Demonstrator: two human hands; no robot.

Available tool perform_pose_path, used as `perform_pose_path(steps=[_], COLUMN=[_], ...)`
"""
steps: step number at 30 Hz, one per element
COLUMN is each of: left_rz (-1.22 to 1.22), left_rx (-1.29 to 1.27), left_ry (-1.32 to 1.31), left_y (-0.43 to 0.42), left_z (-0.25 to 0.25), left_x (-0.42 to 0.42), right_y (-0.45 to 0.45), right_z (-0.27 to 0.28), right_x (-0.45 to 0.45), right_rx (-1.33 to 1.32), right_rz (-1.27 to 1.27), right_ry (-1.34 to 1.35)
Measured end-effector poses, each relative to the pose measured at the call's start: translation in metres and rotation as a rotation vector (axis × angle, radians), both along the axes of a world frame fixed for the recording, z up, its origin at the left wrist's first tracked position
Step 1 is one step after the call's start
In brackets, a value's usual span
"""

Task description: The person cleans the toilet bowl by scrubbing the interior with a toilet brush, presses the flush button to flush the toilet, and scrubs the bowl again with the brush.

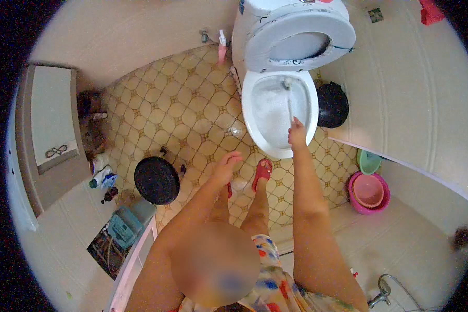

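My right hand (297, 136) is closed around the thin pale handle of a toilet brush (289, 101), over the front right of the bowl. The brush reaches away from me, with its head (287, 83) near the back of the bowl. White foam or bubbly water covers much of the inside of the toilet bowl (249, 112). Both the seat and the lid (343, 36) are raised against the tank. Holding nothing, my left hand (227, 164) hangs above the floor left of the toilet, its fingers stretched out.
A black bin (333, 106) stands right of the toilet, a pink-and-white bottle (222, 49) at its left. A round black stool (157, 180) is on the tiled floor (192, 109). Several bottles (103, 177) line the left wall; pink and green basins (368, 190) sit right.
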State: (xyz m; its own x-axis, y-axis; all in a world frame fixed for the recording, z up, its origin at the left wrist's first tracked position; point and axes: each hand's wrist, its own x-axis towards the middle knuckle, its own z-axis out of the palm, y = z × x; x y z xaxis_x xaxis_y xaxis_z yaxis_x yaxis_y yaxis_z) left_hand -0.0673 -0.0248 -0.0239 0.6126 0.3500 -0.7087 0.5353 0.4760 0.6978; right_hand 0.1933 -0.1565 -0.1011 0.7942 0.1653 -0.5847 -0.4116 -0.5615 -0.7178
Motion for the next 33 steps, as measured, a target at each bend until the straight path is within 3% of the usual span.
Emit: perform_pose_path(steps=[2,6,12,15,20,24,29,33], left_rz=[-0.020,-0.006,-0.035,-0.011,0.129,0.014,0.053,0.157], left_rx=[0.047,0.147,0.132,0.081,-0.016,0.128,0.053,-0.010], left_ry=[-0.016,-0.073,-0.081,-0.074,-0.120,-0.074,-0.020,-0.119], left_y=[0.001,-0.005,0.000,-0.001,-0.005,0.007,0.006,0.011], left_z=[-0.003,-0.021,-0.007,-0.014,-0.039,-0.025,-0.022,-0.012], left_x=[-0.003,-0.015,-0.019,-0.029,-0.040,-0.045,-0.042,-0.037], right_y=[0.003,-0.017,-0.040,-0.042,0.019,-0.008,-0.010,0.019], right_z=[0.023,0.010,0.019,-0.036,0.021,-0.002,0.004,-0.027], right_x=[-0.001,-0.019,-0.072,-0.070,-0.044,-0.054,-0.087,-0.067], right_rx=[0.156,0.152,0.209,0.267,0.230,0.210,0.134,0.298], right_rz=[-0.207,-0.317,-0.547,-0.504,-0.502,-0.529,-0.652,-0.642], right_ry=[0.170,0.183,0.254,0.096,0.117,0.132,0.099,0.081])
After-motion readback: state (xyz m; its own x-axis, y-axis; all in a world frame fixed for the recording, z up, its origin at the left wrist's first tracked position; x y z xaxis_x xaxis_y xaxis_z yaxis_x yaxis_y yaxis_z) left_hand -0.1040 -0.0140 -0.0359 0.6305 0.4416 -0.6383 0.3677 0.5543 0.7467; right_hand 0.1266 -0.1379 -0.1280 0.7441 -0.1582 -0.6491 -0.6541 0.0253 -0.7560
